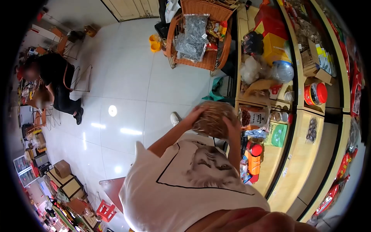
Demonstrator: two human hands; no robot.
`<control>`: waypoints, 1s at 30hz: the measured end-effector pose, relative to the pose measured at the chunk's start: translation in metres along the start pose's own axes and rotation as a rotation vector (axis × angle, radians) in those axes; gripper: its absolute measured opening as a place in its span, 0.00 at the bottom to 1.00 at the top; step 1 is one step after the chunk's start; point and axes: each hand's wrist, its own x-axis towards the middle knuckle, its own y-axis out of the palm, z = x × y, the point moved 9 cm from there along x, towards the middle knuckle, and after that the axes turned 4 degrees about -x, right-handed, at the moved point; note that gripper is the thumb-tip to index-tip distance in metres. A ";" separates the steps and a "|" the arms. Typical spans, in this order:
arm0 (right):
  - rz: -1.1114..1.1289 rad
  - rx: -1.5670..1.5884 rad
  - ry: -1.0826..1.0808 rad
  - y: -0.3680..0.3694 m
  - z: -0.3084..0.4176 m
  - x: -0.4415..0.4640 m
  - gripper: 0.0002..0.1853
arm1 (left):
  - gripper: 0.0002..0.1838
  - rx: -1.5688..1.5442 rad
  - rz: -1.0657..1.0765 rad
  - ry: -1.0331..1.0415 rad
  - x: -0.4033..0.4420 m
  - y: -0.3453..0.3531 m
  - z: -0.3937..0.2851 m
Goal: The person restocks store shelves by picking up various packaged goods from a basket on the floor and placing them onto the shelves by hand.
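My left hand and right hand hold one brown package in clear wrap between them. Grip state: both hands spread wide, one on each side of the package. Package position: in front of my white shirt, raised above the tiled floor, just beside the wooden shelf on my right. The cocoa ball bag stands on this shelf, near my right hand. A red-lidded jar occupies the next shelf section, farther right. Ahead, a wicker chair bears a clear plastic bag of grey items. Well apart to my left, a person in black sits facing away from me.
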 end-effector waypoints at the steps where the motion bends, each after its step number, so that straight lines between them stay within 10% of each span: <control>1: 0.094 -0.059 0.118 0.029 -0.033 0.013 0.39 | 0.30 -0.118 0.021 0.043 0.002 -0.043 0.008; 7: 0.639 -0.332 0.350 0.197 -0.039 0.021 0.45 | 0.27 -0.420 -0.134 0.344 -0.067 -0.173 -0.038; 16: 0.471 -0.214 0.253 0.228 -0.057 0.093 0.39 | 0.31 -0.326 -0.285 0.415 -0.066 -0.192 -0.086; 23: 0.239 -0.128 0.324 0.190 -0.097 0.189 0.34 | 0.36 -0.171 -0.009 0.287 0.011 -0.121 -0.159; 30: 0.177 -0.205 0.450 0.134 -0.060 0.288 0.38 | 0.36 0.454 -0.031 0.187 0.133 -0.061 -0.250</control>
